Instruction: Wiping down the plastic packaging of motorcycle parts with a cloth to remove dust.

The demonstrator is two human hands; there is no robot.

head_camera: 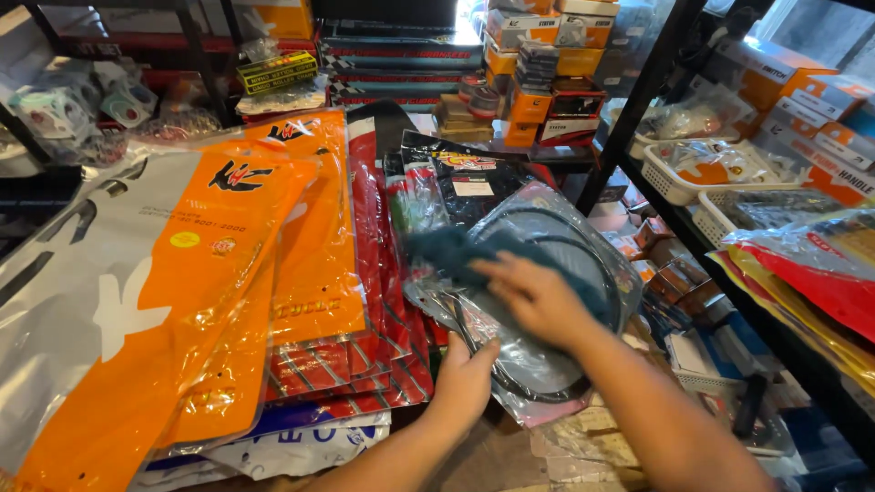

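My left hand [465, 374] grips the lower edge of a clear plastic bag [583, 241] that holds a coiled black cable [510, 387]. My right hand [538, 296] presses a dark teal cloth [447, 251] onto the top of that bag. The bag lies tilted over a stack of flat red and black packets [383, 273]. Left of it sit large orange and grey plastic packets [228, 273], overlapping one another.
A black metal shelf post [638, 100] stands to the right, with white baskets [670, 182] of bagged parts and orange boxes [802, 100] on the shelf. More small boxes [538, 91] are stacked at the back. Small cartons [674, 273] fill the space below the shelf.
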